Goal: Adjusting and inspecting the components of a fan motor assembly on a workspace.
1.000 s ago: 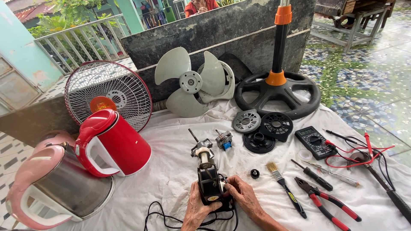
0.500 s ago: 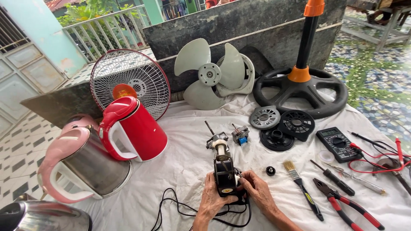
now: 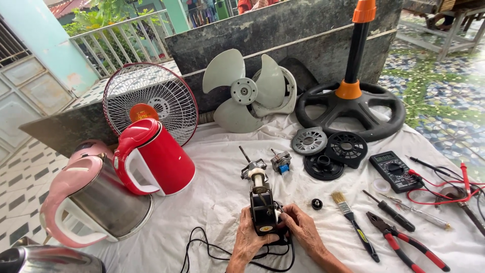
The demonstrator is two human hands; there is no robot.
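So both hands are wrapped around a small black fan motor (image 3: 263, 212) down at the near edge of the counter (image 3: 217, 202), which is covered in a white cloth. The left hand (image 3: 247, 240) grips it from the left side, the right hand (image 3: 302, 230) from the right, with fingertips pressed on the motor body. The motor's shaft sticks out away from the person, and a black cord (image 3: 212, 250) loops out from under the hands across the cloth.

Just right of the motor there's a little black knob (image 3: 317, 204), then a paintbrush (image 3: 353, 222), a screwdriver (image 3: 390, 211) and red-handled pliers (image 3: 404, 242). Further right sits a multimeter (image 3: 395, 171) with red and black leads.

Off to the left are a red kettle (image 3: 154, 159) and a pink kettle (image 3: 91, 199), touching or nearly so. Behind them leans a wire fan guard (image 3: 151, 101). The grey fan blade (image 3: 245, 91) stands in the back middle, and the black fan base (image 3: 351, 108) with an orange-topped pole is at the back right.
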